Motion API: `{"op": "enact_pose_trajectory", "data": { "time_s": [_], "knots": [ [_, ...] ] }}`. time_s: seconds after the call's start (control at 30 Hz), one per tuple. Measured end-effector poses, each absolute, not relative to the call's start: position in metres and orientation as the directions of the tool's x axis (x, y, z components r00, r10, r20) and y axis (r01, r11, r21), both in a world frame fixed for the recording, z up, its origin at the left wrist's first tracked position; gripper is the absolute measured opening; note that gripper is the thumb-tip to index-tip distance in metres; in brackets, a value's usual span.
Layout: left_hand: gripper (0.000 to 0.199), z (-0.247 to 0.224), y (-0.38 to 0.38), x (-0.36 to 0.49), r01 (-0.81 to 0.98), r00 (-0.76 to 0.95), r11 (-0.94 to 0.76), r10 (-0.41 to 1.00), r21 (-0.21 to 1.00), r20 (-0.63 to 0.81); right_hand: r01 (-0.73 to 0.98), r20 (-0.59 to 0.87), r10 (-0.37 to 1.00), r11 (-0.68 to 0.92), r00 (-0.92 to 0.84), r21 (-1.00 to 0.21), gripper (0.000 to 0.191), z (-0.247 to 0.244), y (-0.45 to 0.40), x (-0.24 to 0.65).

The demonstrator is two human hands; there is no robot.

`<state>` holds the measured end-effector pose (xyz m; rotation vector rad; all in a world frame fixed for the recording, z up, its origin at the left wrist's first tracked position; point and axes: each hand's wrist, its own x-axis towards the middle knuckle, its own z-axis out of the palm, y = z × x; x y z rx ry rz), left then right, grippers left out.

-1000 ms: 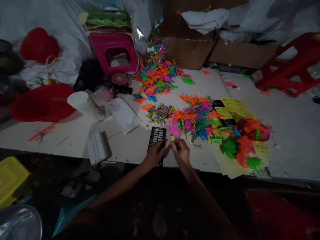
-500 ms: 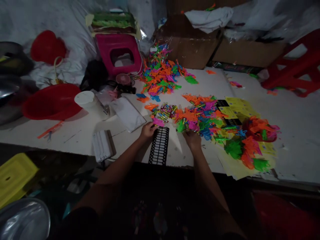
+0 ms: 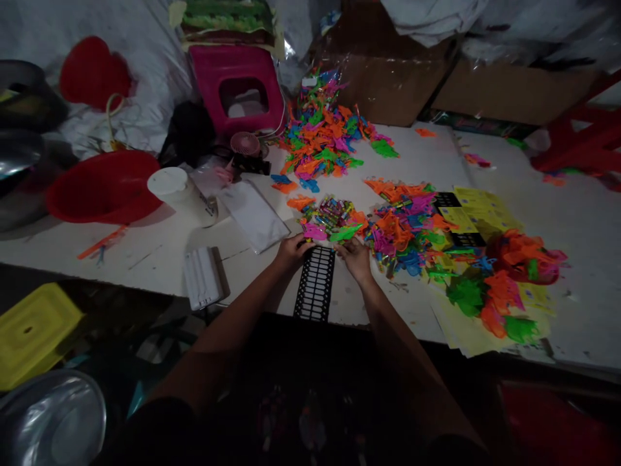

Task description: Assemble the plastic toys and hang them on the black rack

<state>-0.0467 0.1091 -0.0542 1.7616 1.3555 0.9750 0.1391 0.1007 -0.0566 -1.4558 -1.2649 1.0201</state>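
My left hand is closed at the far left corner of a black grid-like plastic strip, its fingertips pinching a flat pink plastic piece. On the strip's other side, my right hand has its fingers together at the lower edge of a bright green plastic piece. The exact grip of both hands is small and dim. Just beyond them lies a heap of small shiny cylinders in mixed colours. To the right spreads a pile of orange, pink, blue and green plastic pieces.
A larger heap of coloured pieces lies at the back. On the left are a white power bank-like box, a white canister and a red basin. A filled red bowl stands right; cardboard boxes line the back.
My right hand has moved left from the coloured pile, bringing the green piece towards the strip. My left hand stays by the pink piece. The camera view has shifted slightly.
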Motion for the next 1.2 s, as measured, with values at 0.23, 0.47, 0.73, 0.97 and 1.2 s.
{"op": "enact_pose_trajectory", "data": {
  "time_s": [0.23, 0.47, 0.73, 0.97, 1.2],
  "knots": [
    [0.022, -0.055, 0.107, -0.049, 0.466, 0.176, -0.247, 0.967, 0.850, 0.184, 0.505, 0.098, 0.978, -0.009, 0.184, -0.863, 0.026, -0.060, 0.093, 0.135],
    [0.020, -0.065, 0.104, -0.054, 0.520, 0.149, -0.185, 0.981, 0.834, 0.124, 0.508, 0.040, 0.977, -0.074, 0.210, -0.858, 0.027, -0.052, 0.091, 0.131],
    [0.014, -0.061, 0.105, -0.051, 0.587, 0.199, -0.226, 0.971, 0.778, 0.132, 0.500, 0.016, 0.983, -0.078, 0.183, -0.863, 0.024, -0.062, 0.092, 0.130],
    [0.016, -0.053, 0.109, -0.051, 0.586, 0.295, -0.313, 0.941, 0.747, 0.163, 0.576, 0.039, 0.995, -0.020, 0.089, -0.817, 0.023, -0.065, 0.095, 0.140],
    [0.019, -0.057, 0.109, -0.053, 0.536, 0.228, -0.257, 0.961, 0.804, 0.155, 0.516, 0.018, 0.999, 0.039, -0.046, -0.856, 0.023, -0.061, 0.108, 0.150]
  ]
}}
